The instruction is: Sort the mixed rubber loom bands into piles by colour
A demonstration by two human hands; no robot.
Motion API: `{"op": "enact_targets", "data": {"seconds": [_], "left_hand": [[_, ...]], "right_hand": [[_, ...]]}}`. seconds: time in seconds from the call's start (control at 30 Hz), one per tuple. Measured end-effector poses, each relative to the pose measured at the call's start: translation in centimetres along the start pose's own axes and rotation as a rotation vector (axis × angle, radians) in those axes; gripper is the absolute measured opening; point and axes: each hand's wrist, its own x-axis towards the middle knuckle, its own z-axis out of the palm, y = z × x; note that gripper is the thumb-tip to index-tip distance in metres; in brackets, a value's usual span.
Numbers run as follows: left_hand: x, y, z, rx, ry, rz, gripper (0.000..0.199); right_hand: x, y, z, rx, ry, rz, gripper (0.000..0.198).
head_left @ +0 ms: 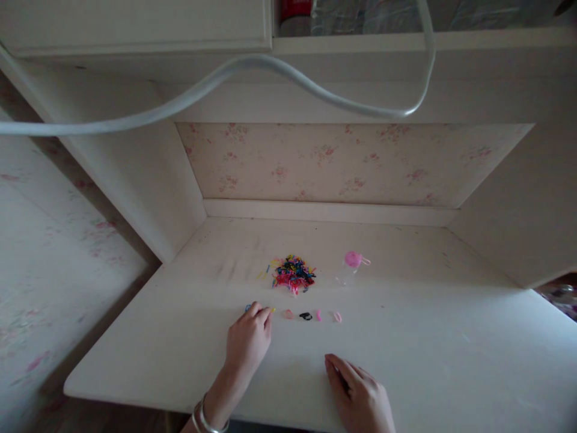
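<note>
My left hand is closed in a pinch over the left end of a row of small rubber bands. A yellow rubber band peeks out at its fingertips, and a blue one shows just behind the knuckles. Rightward along the row lie an orange-pink band, a black bundle, a bright pink band and a pale pink band. Below the row's right end, my right hand rests on the tabletop with curled fingers, thumb and fingertips together; nothing shows between them.
Behind the row sits a mixed heap of coloured rubber bands. To its right is a clear container with a pink lid and loop. A white cable crosses the upper view, before a cabinet. Side panels flank the white desk.
</note>
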Motion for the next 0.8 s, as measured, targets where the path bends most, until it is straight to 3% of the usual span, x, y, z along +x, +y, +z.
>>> {"op": "enact_targets", "data": {"seconds": [0.17, 0.37, 0.53, 0.8], "left_hand": [[-0.2, 0.3, -0.7, -0.044, -0.01, 0.025, 0.025], [-1.5, 3.0, 0.0, -0.069, -0.137, 0.168, 0.032], [-2.2, 4.3, 0.7, -0.044, -0.169, 0.137, 0.036], [-2.0, 4.3, 0.7, -0.075, -0.18, 0.119, 0.036]], "right_hand": [[0.1, -0.2, -0.1, -0.016, -0.016, 0.019, 0.035], [0.2, -0.4, -0.1, -0.046, -0.053, 0.038, 0.036], [0.3, -0.7, -0.3, -0.083, -0.084, 0.04, 0.035], [0.5, -0.8, -0.3, -0.089, -0.098, 0.114, 0.033]]}}
